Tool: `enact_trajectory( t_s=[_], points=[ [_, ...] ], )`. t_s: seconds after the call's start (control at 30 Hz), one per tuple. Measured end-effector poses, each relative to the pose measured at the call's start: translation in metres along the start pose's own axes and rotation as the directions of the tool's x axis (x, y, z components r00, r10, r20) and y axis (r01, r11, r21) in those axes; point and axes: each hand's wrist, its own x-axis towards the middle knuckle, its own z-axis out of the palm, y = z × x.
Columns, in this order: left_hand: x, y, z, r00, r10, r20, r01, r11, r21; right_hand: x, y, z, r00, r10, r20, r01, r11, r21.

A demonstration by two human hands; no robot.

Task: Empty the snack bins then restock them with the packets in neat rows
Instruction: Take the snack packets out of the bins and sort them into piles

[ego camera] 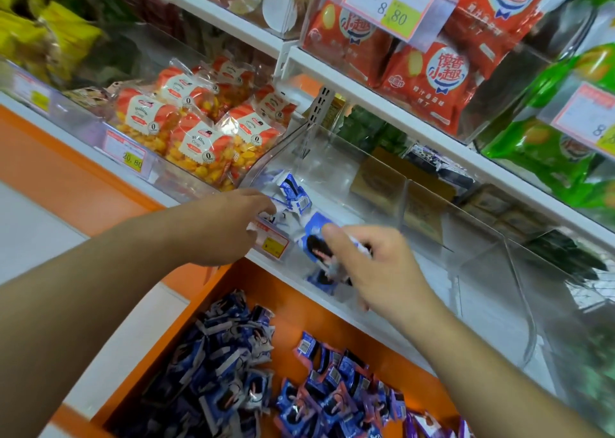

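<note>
A clear plastic snack bin (336,158) sits on the white shelf, nearly bare inside. My left hand (233,224) reaches over its front edge and pinches blue-and-white packets (293,194) standing at the bin's left front corner. My right hand (376,264) is just to the right, fingers closed on a blue packet with a dark picture (316,241), held over the bin's front lip. Below, an orange tray (293,308) holds a loose heap of several blue packets (233,364).
Left of the bin lie orange-and-yellow snack bags (199,128) behind a price tag (129,156). Brown packets (382,184) fill the bin behind. Red bags (429,71) and green bags (545,151) sit on the upper shelf. A small price label (273,241) hangs on the bin front.
</note>
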Motion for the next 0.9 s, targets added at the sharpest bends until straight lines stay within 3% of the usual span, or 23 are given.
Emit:
enact_trajectory(
  t_s=[0.17, 0.23, 0.37, 0.47, 0.57, 0.67, 0.73, 0.8, 0.9],
  points=[
    [0.0, -0.003, 0.0, 0.999, 0.018, 0.036, -0.02, 0.999, 0.047, -0.048, 0.032, 0.055, 0.989, 0.102, 0.104, -0.096, 0.994, -0.056],
    [0.001, -0.002, 0.001, 0.999, 0.025, 0.039, -0.027, 0.998, 0.056, -0.05, 0.04, 0.076, 0.967, 0.147, 0.207, -0.136, 0.989, -0.063],
    [0.001, 0.002, 0.002, 0.999, 0.018, 0.031, -0.02, 0.998, 0.052, -0.046, 0.037, 0.086, 0.941, 0.101, 0.324, -0.059, 0.989, -0.138],
    [0.002, 0.002, 0.003, 0.999, 0.005, 0.035, -0.006, 1.0, 0.019, -0.033, 0.019, 0.058, 0.975, 0.06, 0.213, -0.034, 0.992, -0.123],
    [0.003, 0.001, 0.003, 0.999, -0.023, 0.028, 0.023, 1.0, -0.015, -0.001, 0.012, 0.021, 0.998, -0.016, -0.059, 0.011, 0.997, -0.08],
    [0.004, 0.002, 0.002, 0.999, -0.046, 0.016, 0.046, 0.998, -0.033, 0.05, 0.023, -0.002, 0.99, 0.028, -0.14, -0.06, 0.971, -0.23],
    [0.004, 0.002, 0.002, 0.999, -0.049, 0.015, 0.05, 0.997, -0.061, 0.082, 0.033, -0.006, 0.987, 0.163, 0.012, -0.14, 0.881, -0.452],
    [0.003, 0.0, 0.001, 0.999, -0.042, -0.002, 0.042, 0.996, -0.08, 0.106, 0.041, -0.001, 0.935, 0.31, 0.169, -0.116, 0.723, -0.681],
    [0.003, -0.002, -0.001, 0.996, -0.038, -0.081, 0.036, 0.999, -0.03, 0.122, 0.053, 0.012, 0.855, 0.465, 0.228, -0.054, 0.518, -0.854]
  ],
)
